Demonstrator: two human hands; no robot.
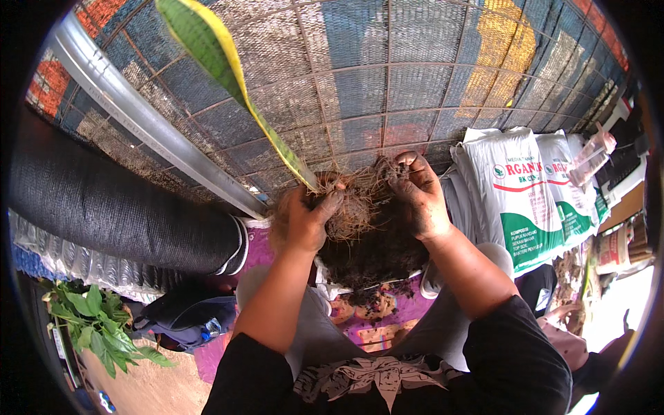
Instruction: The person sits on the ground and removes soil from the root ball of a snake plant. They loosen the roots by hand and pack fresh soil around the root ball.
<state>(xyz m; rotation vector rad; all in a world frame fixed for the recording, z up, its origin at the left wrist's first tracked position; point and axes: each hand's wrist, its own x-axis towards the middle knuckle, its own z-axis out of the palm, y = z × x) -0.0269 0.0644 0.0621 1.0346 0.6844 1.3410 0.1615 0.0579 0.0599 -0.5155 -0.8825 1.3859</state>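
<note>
A snake plant leaf (228, 72), green with a yellow margin, slants up and left from a tangled, soil-caked root ball (358, 212). My left hand (303, 223) grips the plant at its base, thumb pressed on the roots. In the fingers of my right hand (428, 202) is a clump of dark soil and fine roots (389, 172), just right of the root ball. Stray roots span the space between the two. Beneath both hands lies a heap of dark potting soil (381, 259) on a white sheet or opened bag (337, 289). Crumbs are scattered over the purple patterned mat (384, 332).
Wire mesh backed by woven netting (358, 62) rises in front. A metal channel (119, 109) leans at left above a black netting roll (129, 197). White-and-green planting-soil bags (511, 192) stand right, near a clear plastic cup (594, 150). A leafy plant (98, 327) sits lower left; another person's sleeve (563, 334) shows right.
</note>
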